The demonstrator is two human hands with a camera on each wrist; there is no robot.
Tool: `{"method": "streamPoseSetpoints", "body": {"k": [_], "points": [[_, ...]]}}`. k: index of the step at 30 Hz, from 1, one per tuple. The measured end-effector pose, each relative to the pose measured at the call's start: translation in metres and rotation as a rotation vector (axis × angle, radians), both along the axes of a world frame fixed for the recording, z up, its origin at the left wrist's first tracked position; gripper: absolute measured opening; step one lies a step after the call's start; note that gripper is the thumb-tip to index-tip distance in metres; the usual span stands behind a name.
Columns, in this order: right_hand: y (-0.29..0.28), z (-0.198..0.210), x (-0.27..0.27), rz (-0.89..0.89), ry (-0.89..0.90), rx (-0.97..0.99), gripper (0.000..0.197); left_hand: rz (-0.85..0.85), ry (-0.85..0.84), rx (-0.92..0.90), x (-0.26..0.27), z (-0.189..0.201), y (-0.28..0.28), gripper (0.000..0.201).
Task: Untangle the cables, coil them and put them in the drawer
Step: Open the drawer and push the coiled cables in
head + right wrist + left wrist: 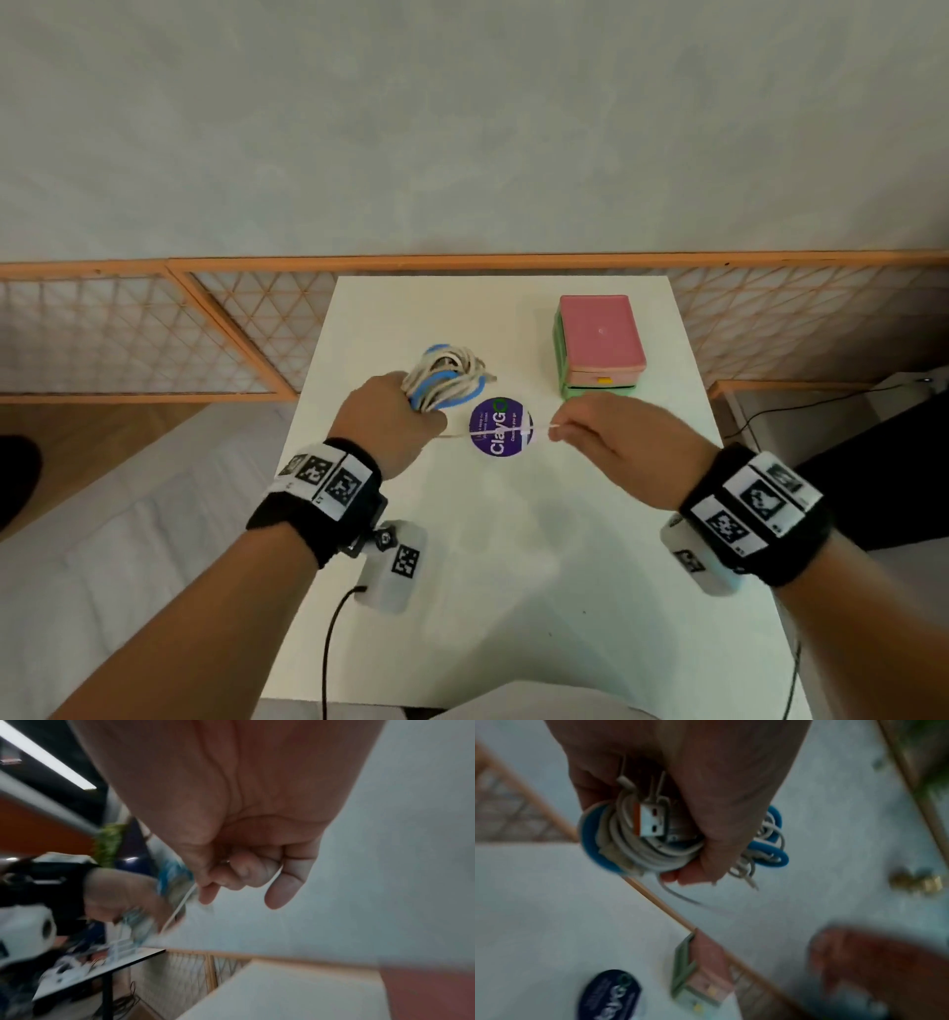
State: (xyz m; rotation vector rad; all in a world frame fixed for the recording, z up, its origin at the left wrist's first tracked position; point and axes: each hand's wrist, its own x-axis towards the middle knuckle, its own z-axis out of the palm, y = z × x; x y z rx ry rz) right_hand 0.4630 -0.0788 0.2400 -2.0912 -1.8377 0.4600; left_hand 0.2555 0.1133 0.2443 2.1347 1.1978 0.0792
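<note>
Gripping a messy bunch of cables (445,377), white & blue mixed up, the left hand (386,421) has its fingers curled tight round it, held up over the white counter (513,565). A USB plug (652,819) w/ an orange edge sticks out of the bunch in the left wrist view. One thin white cable (493,433) runs from the bunch across to the right hand (624,444), which pinches its end w/ thumb & fingers. Under that cable lies a round purple sticker (500,426). The little drawer box (600,345), pink on top & green below, sits shut on the far right of the counter, apart from both hands.
</note>
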Motion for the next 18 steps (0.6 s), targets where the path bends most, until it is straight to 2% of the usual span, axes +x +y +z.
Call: {"method": "streamPoseSetpoints", "body": {"k": [2, 3, 5, 7, 9, 11, 15, 18], "points": [[0.008, 0.027, -0.002, 0.146, -0.153, 0.086, 0.035, -0.167, 0.186, 0.101, 0.01, -0.008, -0.01, 0.027], [0.013, 0.038, -0.006, 0.218, -0.224, 0.124, 0.029, -0.244, 0.229, 0.138, 0.016, -0.012, -0.021, 0.027], [0.027, 0.052, -0.008, 0.316, -0.367, 0.18, 0.017, -0.38, 0.244, 0.215, 0.031, -0.015, -0.049, 0.021], [0.037, 0.054, 0.008, 0.349, -0.324, 0.171, 0.026, -0.512, 0.176, 0.28, 0.042, -0.015, -0.074, 0.011], [0.04, 0.041, 0.032, 0.281, -0.07, 0.039, 0.03, -0.612, 0.056, 0.263, 0.047, -0.01, -0.083, 0.011], [0.037, 0.018, 0.049, 0.191, 0.223, -0.104, 0.022, -0.584, -0.092, 0.125, 0.047, -0.008, -0.077, 0.011], [0.018, -0.029, 0.042, -0.029, 0.771, -0.127, 0.021, -0.357, -0.252, -0.176, 0.042, -0.023, -0.065, 0.031], [0.007, -0.054, 0.008, -0.249, 1.113, -0.097, 0.02, -0.168, -0.331, -0.392, 0.046, -0.038, -0.07, 0.028]]}}
